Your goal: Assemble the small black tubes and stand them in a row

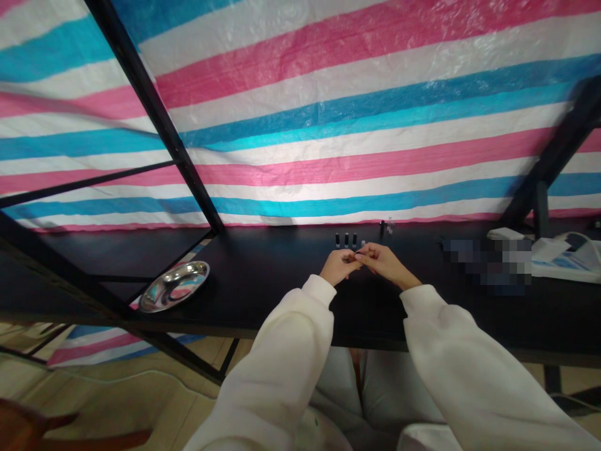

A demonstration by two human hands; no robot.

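Observation:
My left hand (338,266) and my right hand (379,259) meet over the black table, fingertips pinched together. Between them is something small and dark, mostly covered by the fingers, so its kind does not show. Just beyond my left hand, small black-topped vials (346,240) stand upright in a short row. A small whitish piece (363,243) sits at the row's right end, close to my right fingers. Farther back are a separate black cap-like piece (382,227) and a few small clear pieces (390,226).
On the left, a shiny metal dish (174,287) rests near the edge of the black table (263,282). To the right lie a blurred-out patch (493,263), a white box (505,234) and white packaging (563,258). Black frame bars (154,113) and a striped sheet (328,150) stand behind.

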